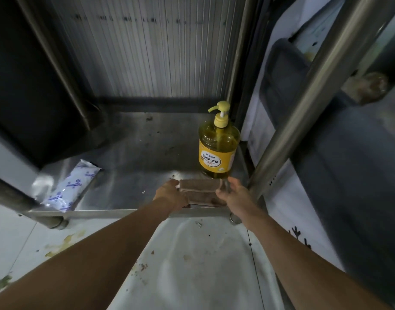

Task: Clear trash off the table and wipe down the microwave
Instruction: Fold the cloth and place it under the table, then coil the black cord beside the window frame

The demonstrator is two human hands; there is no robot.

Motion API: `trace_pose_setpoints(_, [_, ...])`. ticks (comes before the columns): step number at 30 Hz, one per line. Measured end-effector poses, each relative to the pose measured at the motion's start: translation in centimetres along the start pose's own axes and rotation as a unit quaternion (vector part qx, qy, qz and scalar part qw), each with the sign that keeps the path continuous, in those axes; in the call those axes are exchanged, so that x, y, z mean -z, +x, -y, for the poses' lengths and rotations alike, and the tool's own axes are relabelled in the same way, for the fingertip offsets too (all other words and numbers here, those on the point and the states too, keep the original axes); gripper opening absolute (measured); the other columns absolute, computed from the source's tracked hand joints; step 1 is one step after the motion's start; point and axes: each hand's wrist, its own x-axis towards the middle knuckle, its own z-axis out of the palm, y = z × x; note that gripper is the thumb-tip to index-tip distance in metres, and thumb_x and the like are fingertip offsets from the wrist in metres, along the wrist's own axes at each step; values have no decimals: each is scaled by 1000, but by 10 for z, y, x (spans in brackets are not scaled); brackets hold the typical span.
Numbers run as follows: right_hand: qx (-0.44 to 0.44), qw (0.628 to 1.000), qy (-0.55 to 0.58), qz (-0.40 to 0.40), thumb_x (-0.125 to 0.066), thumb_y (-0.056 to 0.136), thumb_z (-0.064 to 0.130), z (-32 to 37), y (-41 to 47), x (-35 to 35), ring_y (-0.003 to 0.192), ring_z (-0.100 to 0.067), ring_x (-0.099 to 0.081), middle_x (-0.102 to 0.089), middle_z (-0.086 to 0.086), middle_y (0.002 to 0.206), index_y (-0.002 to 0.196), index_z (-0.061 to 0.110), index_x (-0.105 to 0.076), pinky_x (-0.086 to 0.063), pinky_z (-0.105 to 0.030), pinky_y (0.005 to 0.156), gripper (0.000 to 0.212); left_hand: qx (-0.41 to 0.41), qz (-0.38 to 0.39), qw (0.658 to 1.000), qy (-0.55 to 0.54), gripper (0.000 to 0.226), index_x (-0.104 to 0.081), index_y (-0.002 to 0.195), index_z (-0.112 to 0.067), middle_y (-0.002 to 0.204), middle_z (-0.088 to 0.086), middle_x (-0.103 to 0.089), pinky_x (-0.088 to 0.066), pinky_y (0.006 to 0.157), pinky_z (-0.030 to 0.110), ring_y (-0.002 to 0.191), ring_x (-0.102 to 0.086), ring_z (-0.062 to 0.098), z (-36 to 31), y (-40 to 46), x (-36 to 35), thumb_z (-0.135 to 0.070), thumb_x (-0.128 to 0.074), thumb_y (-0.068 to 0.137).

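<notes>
Hands are both closed on one folded brown cloth [201, 192], just in front of the soap bottle [217, 142]: left hand [169, 194] at its left end, right hand [231, 193] at its right. One bottle holds yellow liquid. One white packet [68, 189] lies well left of it on the steel shelf [134, 153].

The low stainless-steel shelf [134, 153] is being left bare across its middle and back, so passage is being allowed there. Its right front corner is being blocked by a yellow pump bottle of dish liquid [217, 148], standing upright just behind a folded brown cloth [202, 192]. The front left corner is being occupied by a white printed plastic pouch [69, 186]. The opening is being narrowed by a slanting steel leg [304, 108] on the right and a dark panel [24, 86] on the left.
</notes>
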Motion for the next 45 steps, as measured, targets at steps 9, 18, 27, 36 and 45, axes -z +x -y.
trace_pose_setpoints(9, [0, 999, -42, 33, -67, 79, 21, 86, -116, 29, 99, -12, -54, -54, 17, 98, 127, 26, -47, -46, -31, 84, 52, -21, 15, 1000, 3, 51, -49, 129, -18, 122, 6, -55, -46, 78, 26, 98, -52, 21, -52, -134, 61, -13, -68, 82])
trace_pose_setpoints(18, [-13, 998, -47, 26, -70, 80, 24, 195, -236, 94, 102, -11, -47, -50, 22, 97, 115, 36, -50, -49, -42, 91, 42, -26, 32, 999, 4, 46, -51, 123, -19, 113, 3, -56, -45, 76, 24, 93, -52, 18, -122, -264, 143, -15, -70, 81])
trace_pose_setpoints(27, [-3, 1000, -8, 10, -71, 79, 12, 307, -327, 166, 90, 2, -57, -51, 6, 120, 129, 28, -46, -44, -10, 66, 58, -79, 43, 996, -15, 43, -51, 122, -18, 107, -1, -60, -50, 79, 26, 95, -60, 19, -226, -377, 221, -20, -67, 82])
trace_pose_setpoints(36, [37, 998, -5, -46, -68, 82, 6, 427, -377, 250, 99, -7, -50, -50, 1, 118, 128, 17, -45, -42, -8, 72, 53, -113, 29, 991, -71, 56, -43, 131, -17, 102, -2, -55, -47, 94, 28, 106, -57, 20, -332, -434, 290, -14, -69, 81])
trace_pose_setpoints(45, [100, 992, -24, -79, -70, 81, 10, 509, -386, 318, 91, -7, -49, -50, -6, 133, 136, 14, -40, -39, -1, 51, 63, -170, -21, 975, -144, 60, -41, 135, -16, 120, 9, -54, -48, 85, 31, 103, -55, 21, -416, -460, 343, -8, -67, 82])
